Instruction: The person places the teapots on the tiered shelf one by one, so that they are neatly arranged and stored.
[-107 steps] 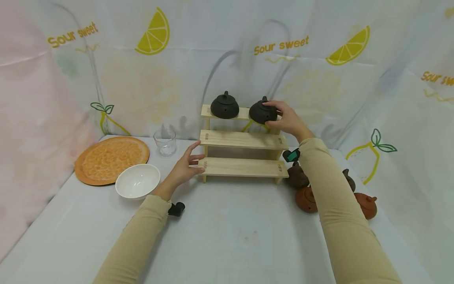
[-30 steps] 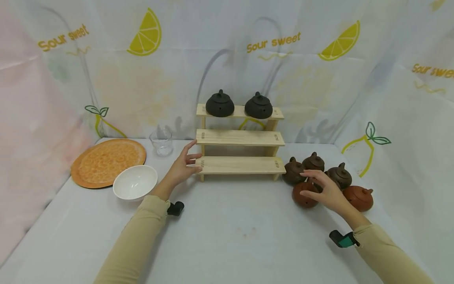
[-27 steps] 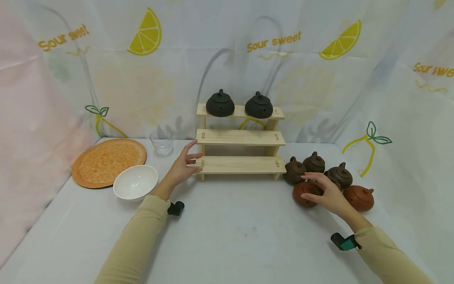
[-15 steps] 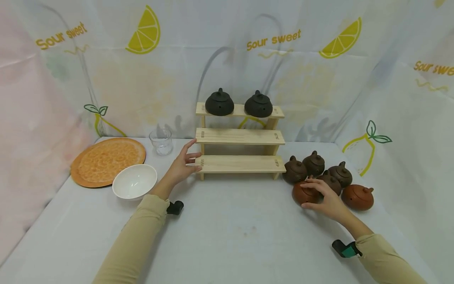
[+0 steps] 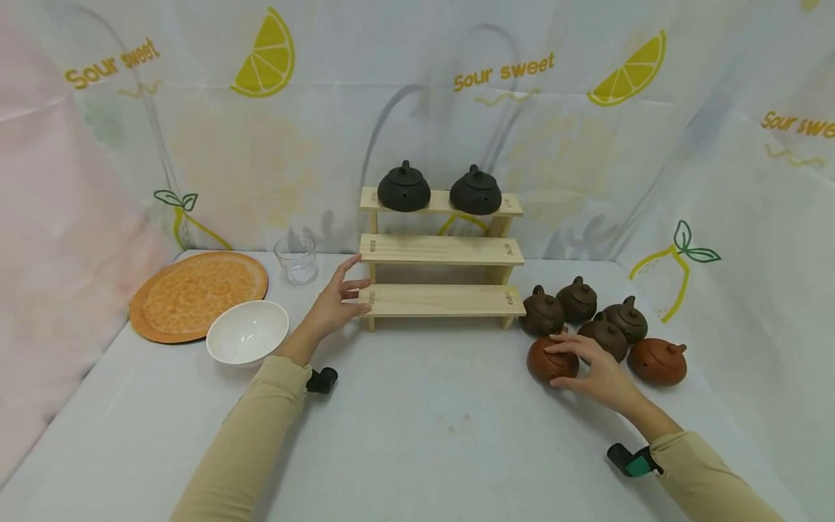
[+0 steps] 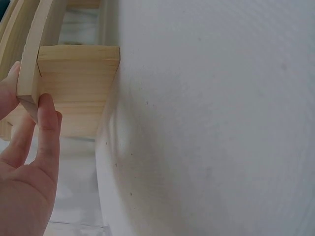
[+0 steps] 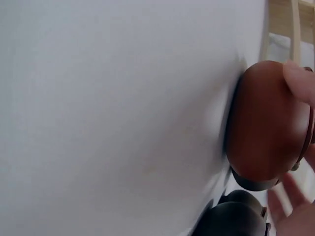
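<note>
In the head view my left hand (image 5: 334, 308) holds the left end of a three-tier wooden display stand (image 5: 443, 301). The left wrist view shows its thumb on one face of the bottom board (image 6: 30, 73) and a finger on the other. My right hand (image 5: 600, 373) grips a reddish-brown teapot (image 5: 543, 359), thumb low on its near side and fingers near the lid. In the right wrist view, that round teapot (image 7: 268, 123) is close against the white tabletop. Two black teapots, a left one (image 5: 404, 190) and a right one (image 5: 476, 193), sit on the top tier.
Several dark brown teapots (image 5: 577, 299) cluster right of the stand, beside another reddish teapot (image 5: 659, 362). To the left are a white bowl (image 5: 248, 333), a clear glass (image 5: 296, 261) and a round orange mat (image 5: 198, 293). A printed cloth (image 5: 567, 159) hangs behind.
My right hand has left the right black teapot on the top tier, come down to the reddish-brown teapot, gripped it and shifted it slightly left. The left hand stays at the stand.
</note>
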A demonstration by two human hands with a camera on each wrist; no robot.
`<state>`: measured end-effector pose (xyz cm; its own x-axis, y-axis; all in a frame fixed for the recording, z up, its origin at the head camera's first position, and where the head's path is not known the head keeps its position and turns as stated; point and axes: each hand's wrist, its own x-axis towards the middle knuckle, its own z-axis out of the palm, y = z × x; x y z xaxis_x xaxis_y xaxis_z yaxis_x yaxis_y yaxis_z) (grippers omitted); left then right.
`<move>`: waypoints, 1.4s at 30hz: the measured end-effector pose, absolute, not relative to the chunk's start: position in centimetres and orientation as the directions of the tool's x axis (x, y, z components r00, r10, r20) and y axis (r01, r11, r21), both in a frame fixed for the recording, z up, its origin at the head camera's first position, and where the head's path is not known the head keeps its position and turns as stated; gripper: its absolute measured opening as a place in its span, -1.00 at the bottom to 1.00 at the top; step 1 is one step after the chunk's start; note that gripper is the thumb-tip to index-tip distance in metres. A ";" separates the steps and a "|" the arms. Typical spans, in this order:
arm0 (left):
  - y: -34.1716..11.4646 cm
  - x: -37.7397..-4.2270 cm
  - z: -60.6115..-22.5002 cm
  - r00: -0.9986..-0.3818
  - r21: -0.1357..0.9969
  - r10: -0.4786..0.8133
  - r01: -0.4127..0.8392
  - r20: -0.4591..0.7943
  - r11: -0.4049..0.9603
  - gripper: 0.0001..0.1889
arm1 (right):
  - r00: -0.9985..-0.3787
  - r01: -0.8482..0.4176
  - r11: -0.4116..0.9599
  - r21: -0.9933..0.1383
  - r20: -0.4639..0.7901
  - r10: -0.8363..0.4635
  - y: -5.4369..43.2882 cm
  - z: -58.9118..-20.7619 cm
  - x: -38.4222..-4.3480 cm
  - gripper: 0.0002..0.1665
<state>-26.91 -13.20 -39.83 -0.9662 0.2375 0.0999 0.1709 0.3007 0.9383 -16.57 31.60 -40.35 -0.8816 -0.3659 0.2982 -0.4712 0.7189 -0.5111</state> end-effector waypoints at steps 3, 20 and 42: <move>-13.2 -26.9 -39.8 -0.966 0.936 0.235 0.177 0.107 0.304 -0.04 | -0.886 -0.463 0.716 -0.523 0.277 -0.371 31.4 -40.5 -16.4 -0.34; -13.1 -26.8 -39.8 -0.964 0.938 0.244 0.181 0.110 0.294 -0.04 | -0.858 -0.514 0.736 -0.441 0.272 -0.436 31.2 -40.3 -17.2 -0.27; -13.1 -26.8 -39.9 -0.964 0.944 0.239 0.180 0.114 0.276 -0.05 | -0.752 -0.630 0.534 -0.563 0.273 -0.599 26.1 -38.3 -18.5 -0.31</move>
<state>-26.79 -13.14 -39.94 -0.9642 0.2394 0.1143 0.1805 0.2759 0.9441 -18.50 26.12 -38.33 -0.7523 -0.5994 0.2733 -0.6303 0.5343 -0.5633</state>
